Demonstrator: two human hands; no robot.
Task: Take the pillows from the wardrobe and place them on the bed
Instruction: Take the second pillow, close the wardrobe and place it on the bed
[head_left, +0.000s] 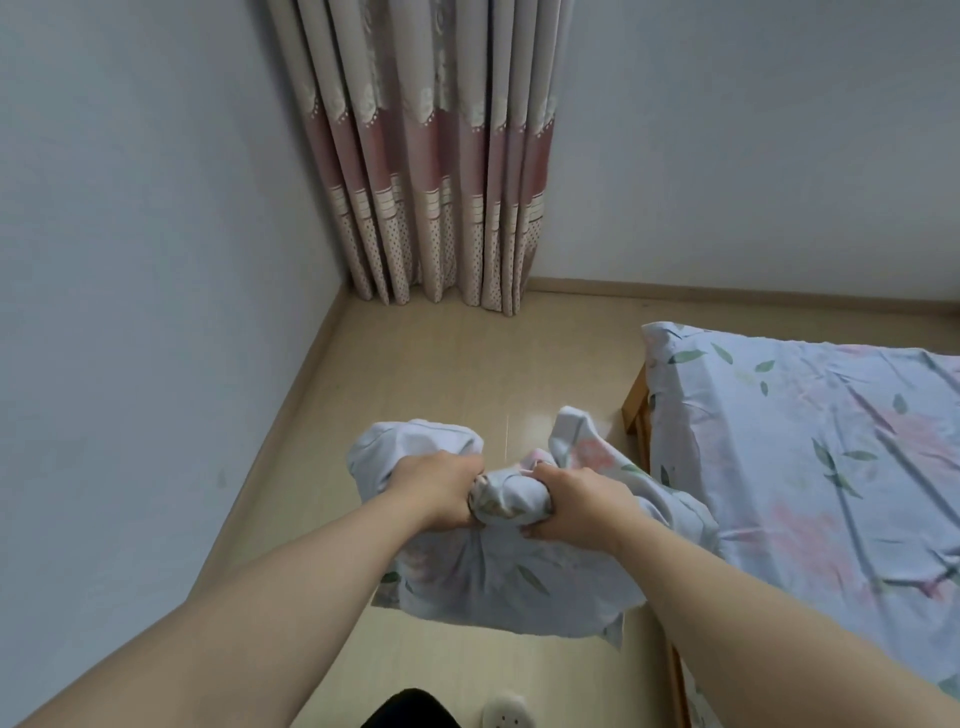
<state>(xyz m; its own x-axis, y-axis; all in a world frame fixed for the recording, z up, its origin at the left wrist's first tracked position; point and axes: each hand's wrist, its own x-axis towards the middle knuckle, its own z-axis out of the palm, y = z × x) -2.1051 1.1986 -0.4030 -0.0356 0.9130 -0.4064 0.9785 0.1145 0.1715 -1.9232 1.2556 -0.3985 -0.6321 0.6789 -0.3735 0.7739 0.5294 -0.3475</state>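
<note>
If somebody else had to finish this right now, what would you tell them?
Left hand: shut on the floral pillow, gripping its bunched top edge.
Right hand: shut on the same pillow, right beside the left hand.
The pillow hangs over the floor, close to the left edge of the bed, not on it yet.
Done: this pillow is already out and carried near the bed. No pillow shows on the visible part of the bed.
Left: swing it to the right and set it down on the bed. The wardrobe is out of view, so I cannot tell whether more pillows wait there.
</note>
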